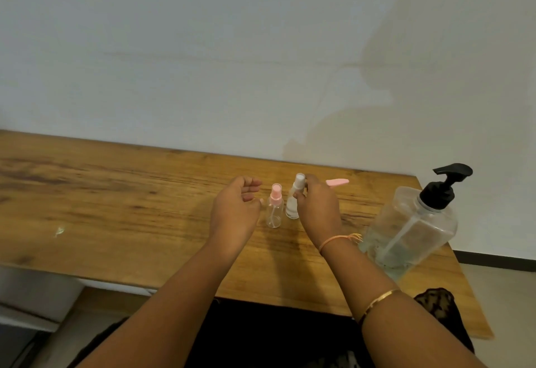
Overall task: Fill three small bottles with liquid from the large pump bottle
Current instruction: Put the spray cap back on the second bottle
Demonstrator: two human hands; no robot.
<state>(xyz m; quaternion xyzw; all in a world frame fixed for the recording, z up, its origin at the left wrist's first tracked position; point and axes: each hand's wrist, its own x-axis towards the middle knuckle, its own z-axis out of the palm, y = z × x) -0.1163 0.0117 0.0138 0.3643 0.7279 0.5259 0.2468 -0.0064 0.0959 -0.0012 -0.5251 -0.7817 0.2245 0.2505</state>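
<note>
Head view: at centre, right hand pinches the white-capped bottle; left hand, loosely curled, holds nothing beside the pink-capped bottle; pump bottle stands right.

Small clear plastic spray bottle with pink cap: upright, apparently empty, between the left hand and the right hand.

Small frosted white spray bottle: upright, just beside the first, with its top gripped by the right hand.

Large clear square pump bottle with black pump head: right of the right hand, liquid level low.
</note>
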